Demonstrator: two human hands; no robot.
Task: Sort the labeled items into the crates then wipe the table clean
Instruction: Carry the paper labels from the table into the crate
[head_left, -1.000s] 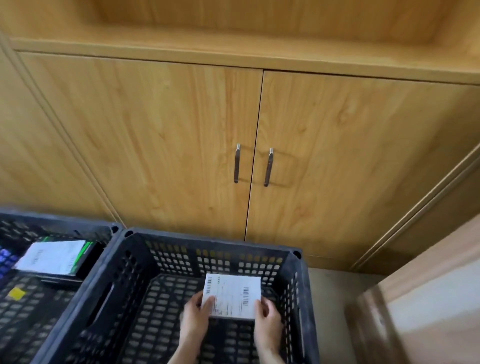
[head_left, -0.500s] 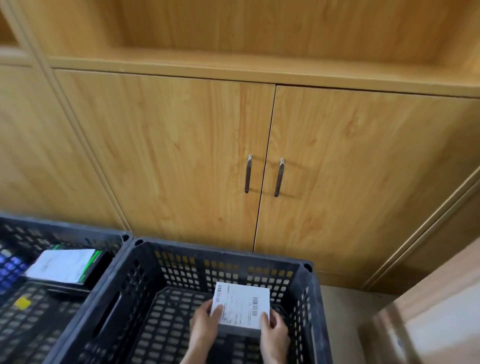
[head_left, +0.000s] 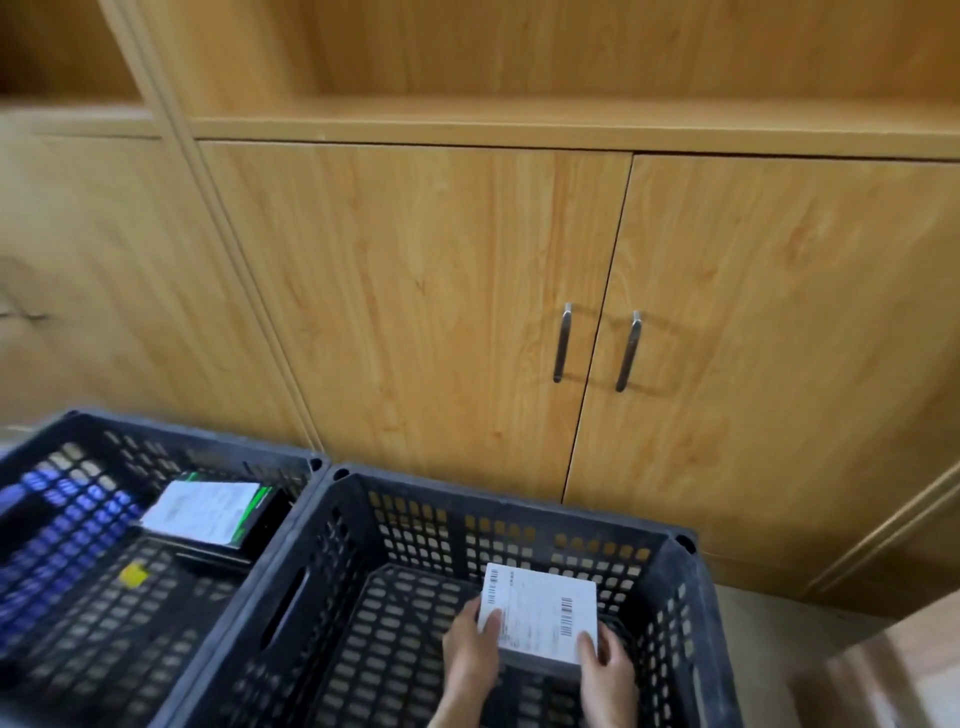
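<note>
Fingers of the left hand (head_left: 470, 656) and right hand (head_left: 609, 675) pinch the labeled box (head_left: 540, 614) between them, lower right, inside the black crate (head_left: 332, 525).

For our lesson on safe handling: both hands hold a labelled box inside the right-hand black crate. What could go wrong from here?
1. The white-labelled flat box is pinched only at its near corners by the left hand and right hand; it could tip and drop.
2. Fingers may get trapped beneath it against the black perforated plastic crate.
</note>
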